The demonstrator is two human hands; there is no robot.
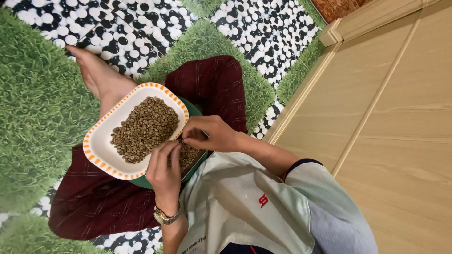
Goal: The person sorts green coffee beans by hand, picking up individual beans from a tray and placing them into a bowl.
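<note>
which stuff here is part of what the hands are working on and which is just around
In use:
- white tray with orange-dashed rim
- brown beans piled on it
- green container under the hands
- left hand
- right hand

Just around:
- grass-and-pebble floor mat
- wooden panel
- wristwatch

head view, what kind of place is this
Probably a home floor: the person sits on a grass-and-pebble patterned mat beside a wooden panel, sorting beans on a plate held on the lap.

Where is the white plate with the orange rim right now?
In the head view, the plate sits left of centre on the person's lap, holding a pile of beans. Its near edge overlaps a green dish, just beside both hands.
</note>
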